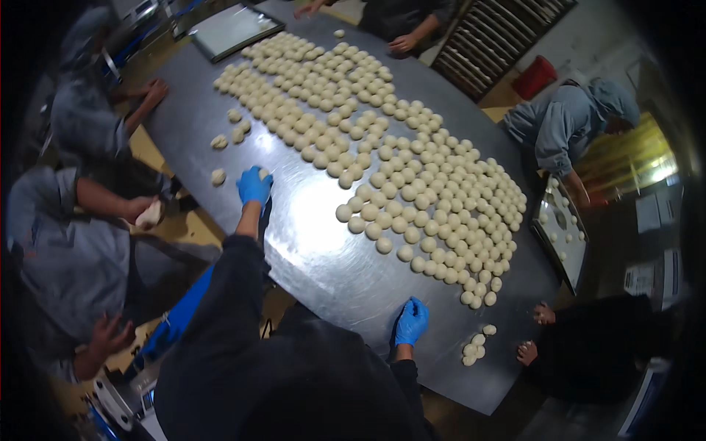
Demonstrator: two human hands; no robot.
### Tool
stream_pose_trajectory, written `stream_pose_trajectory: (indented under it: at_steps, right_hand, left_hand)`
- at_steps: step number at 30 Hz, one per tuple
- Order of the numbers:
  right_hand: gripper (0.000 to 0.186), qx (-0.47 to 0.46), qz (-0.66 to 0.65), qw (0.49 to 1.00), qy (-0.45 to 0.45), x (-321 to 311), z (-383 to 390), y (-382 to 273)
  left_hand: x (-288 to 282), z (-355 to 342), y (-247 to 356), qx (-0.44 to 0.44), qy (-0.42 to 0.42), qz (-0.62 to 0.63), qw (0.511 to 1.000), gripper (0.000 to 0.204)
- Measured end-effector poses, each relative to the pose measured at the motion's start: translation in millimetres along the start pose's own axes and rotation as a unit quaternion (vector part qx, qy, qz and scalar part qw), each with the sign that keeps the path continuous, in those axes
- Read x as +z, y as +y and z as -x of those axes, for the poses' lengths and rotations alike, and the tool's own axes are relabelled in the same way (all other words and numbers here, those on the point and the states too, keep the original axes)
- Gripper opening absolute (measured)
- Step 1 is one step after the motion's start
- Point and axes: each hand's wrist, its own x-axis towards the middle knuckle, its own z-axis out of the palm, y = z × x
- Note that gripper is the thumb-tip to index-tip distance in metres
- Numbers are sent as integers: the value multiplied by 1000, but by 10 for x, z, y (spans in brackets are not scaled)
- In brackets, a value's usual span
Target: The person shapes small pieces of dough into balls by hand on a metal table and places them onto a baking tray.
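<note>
My left hand [254,189], in a blue glove, is reached out over the left part of the metal table [309,272]. Its fingers curl against a pale dough ball [263,174], which shows at their right side. Several rougher dough pieces [218,177] lie just beyond and left of it. Near the table's front edge, my blue-gloved right hand [412,322] rests with its fingers drawn together; whatever may be inside is hidden. Between and beyond my hands spreads a large field of smooth round dough balls [441,198] in close rows.
A small cluster of dough balls [474,347] lies at the near right, by a co-worker's hands [526,353]. Trays stand at the far left [235,31] and right [570,253]. Co-workers surround the table; one at left holds dough [149,214]. A rack [500,40] stands behind.
</note>
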Motion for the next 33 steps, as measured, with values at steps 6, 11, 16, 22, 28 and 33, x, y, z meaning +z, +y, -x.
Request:
stream_pose_trajectory:
  at_steps: [6, 11, 16, 22, 28, 33]
  right_hand:
    - [33, 144, -287, 930, -177, 34, -55, -268]
    - [41, 165, -388, 894, -152, 339, 151, -289]
    - [35, 262, -363, 894, -17, -338, 392, 89]
    - [25, -37, 177, 983, -21, -811, 601, 195]
    - [18, -137, 228, 961, 78, -798, -113, 293]
    - [11, -108, 212, 970, -58, -1047, 517, 803]
  left_hand:
    - [-648, 1667, 1640, 121, -419, 304, 847, 27]
    - [-234, 2770, 2177, 286, -546, 251, 746, 68]
    - [-207, 2994, 2079, 334, -513, 228, 757, 51]
    - [-321, 3373, 2180, 515, -376, 91, 765, 44]
    - [247, 3323, 2771, 525, -264, 184, 788, 19]
    - [240, 3128, 1796, 541, -331, 220, 741, 12]
